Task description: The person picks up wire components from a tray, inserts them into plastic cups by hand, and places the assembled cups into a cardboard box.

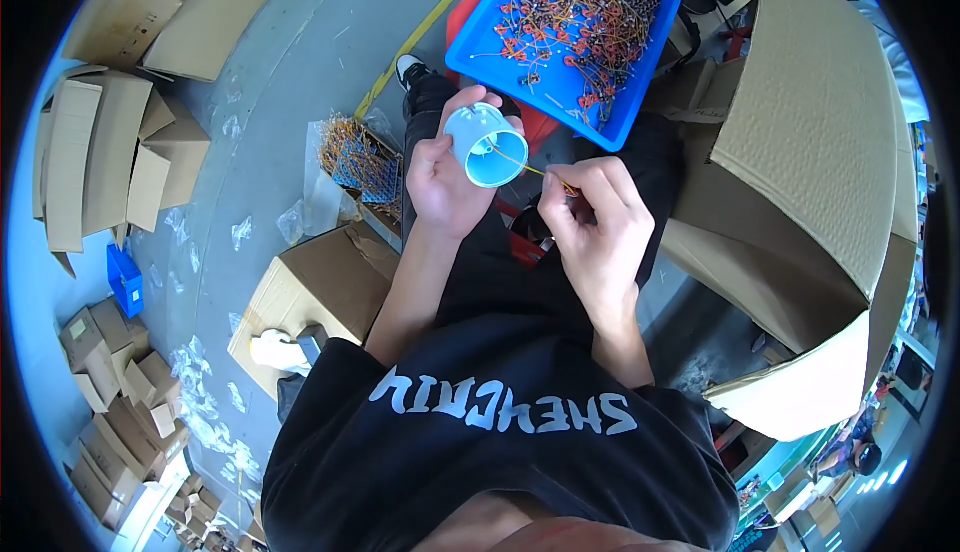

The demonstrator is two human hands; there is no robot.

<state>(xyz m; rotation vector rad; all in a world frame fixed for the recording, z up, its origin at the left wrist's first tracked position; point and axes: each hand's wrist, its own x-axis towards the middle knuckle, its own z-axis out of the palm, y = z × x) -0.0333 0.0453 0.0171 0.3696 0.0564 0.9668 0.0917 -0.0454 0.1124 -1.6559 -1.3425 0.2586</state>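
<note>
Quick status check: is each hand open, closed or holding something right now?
Left hand: holding a pale-blue cylindrical plastic cup.
Right hand: closed, pinching a thin yellow-orange wire.

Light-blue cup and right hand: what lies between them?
Head view: a thin yellow wire runs from inside the light-blue cup to the right hand.

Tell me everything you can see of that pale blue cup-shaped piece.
The pale blue cup-shaped piece is round, hollow and smooth, and looks like plastic. Its open end is tilted toward the camera, showing a small raised part inside. The left hand holds it in the air, thumb against its side. A thin yellow-orange wire runs from its opening to the right hand. In the picture, it sits just below the blue tray's left part.
</note>
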